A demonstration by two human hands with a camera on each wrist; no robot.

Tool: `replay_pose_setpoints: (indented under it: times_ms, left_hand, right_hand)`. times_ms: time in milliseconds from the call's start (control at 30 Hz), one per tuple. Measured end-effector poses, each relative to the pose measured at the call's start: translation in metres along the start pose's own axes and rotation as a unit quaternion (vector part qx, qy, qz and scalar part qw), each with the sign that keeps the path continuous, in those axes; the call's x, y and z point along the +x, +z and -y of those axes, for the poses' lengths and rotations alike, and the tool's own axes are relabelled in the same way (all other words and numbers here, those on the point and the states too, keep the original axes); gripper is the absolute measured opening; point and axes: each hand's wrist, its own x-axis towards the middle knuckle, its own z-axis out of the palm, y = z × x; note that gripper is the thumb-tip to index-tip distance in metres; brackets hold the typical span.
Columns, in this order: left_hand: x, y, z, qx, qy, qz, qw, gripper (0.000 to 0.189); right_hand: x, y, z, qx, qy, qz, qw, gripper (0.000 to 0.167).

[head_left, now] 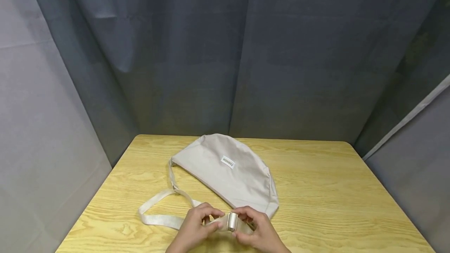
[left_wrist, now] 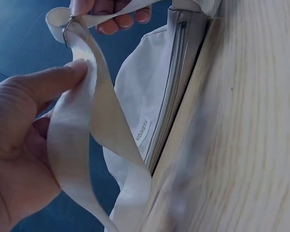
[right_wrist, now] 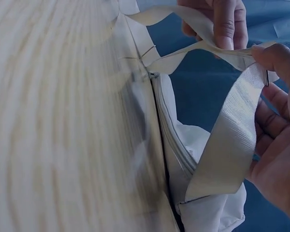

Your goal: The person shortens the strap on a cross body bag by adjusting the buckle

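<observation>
A beige half-moon shoulder bag (head_left: 218, 179) with a white "FASHION" label (head_left: 227, 162) lies on the table, its webbing strap (head_left: 161, 220) looping out to the left. Near the front edge, both hands hold that strap up. My left hand (head_left: 198, 223) pinches the webbing between thumb and fingers, just left of a thin metal slider (left_wrist: 66, 31). On the other side, my right hand (head_left: 258, 229) grips the strap at the slider, where the webbing folds over into a short loop. Part of the slider is hidden by fingers and webbing.
The wooden table (head_left: 334, 194) extends on both sides of the bag. Dark curtains (head_left: 183, 57) hang behind it, and lighter panels (head_left: 45, 128) stand at the sides. The bag's zipper (left_wrist: 176, 87) runs along its straight edge.
</observation>
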Motion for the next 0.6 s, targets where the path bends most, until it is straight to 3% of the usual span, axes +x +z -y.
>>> replay_pose_setpoints:
  times_ms: [333, 600]
  left_hand:
    - [0.001, 0.0, -0.004, 0.001, 0.002, -0.013, 0.9999, 0.015]
    - [0.001, -0.02, -0.038, -0.006, 0.006, -0.005, 1.0, 0.011]
  right_hand:
    - [-0.001, 0.002, -0.006, 0.015, -0.025, 0.005, 0.9996, 0.048]
    - [0.002, 0.0, -0.003, 0.0, -0.027, -0.001, 0.9996, 0.046]
